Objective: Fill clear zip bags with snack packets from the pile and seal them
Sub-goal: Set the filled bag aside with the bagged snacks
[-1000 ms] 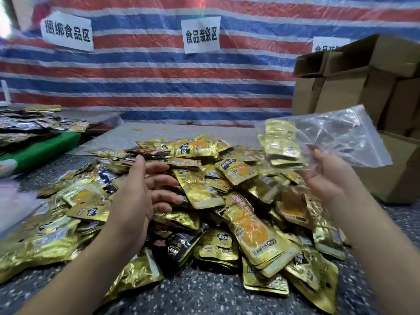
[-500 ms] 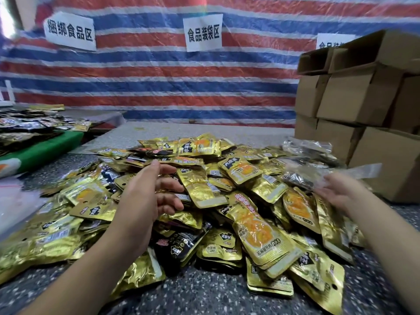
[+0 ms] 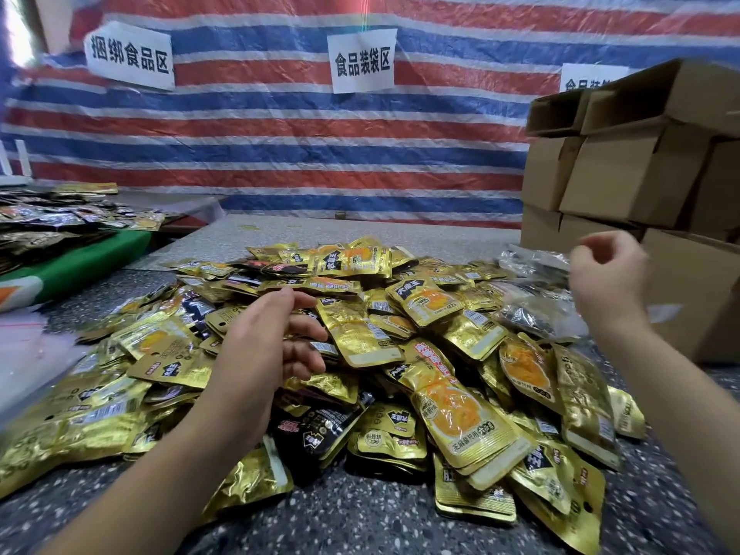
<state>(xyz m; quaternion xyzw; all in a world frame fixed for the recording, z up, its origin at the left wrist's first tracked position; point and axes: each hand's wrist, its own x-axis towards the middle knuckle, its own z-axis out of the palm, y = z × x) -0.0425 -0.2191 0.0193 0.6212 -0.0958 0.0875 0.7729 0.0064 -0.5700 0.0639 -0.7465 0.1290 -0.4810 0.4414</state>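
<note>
Since a second ago our right hand (image 3: 608,278) has let go of the filled zip bag (image 3: 536,310), which now lies on the right edge of the pile (image 3: 360,354) against the boxes (image 3: 640,174); we have lifted the hand clear above it, fingers loosely curled and holding nothing. Our left hand (image 3: 260,354) has barely moved: it hovers over the middle of the pile, thumb up, fingers spread and slightly bent toward the gold packets, gripping none. We cannot tell whether its fingertips touch the packet beneath them.

We see the pile spread across the speckled table (image 3: 360,522), mostly gold packets with a few black ones mixed in. One gold packet (image 3: 460,418) with an orange picture lies on top near us. Flat clear bags (image 3: 24,346) lie at the table's left edge. Beyond them more packets (image 3: 60,222) sit on a green surface. Behind hangs a striped tarp (image 3: 280,146) with paper signs (image 3: 362,60).
</note>
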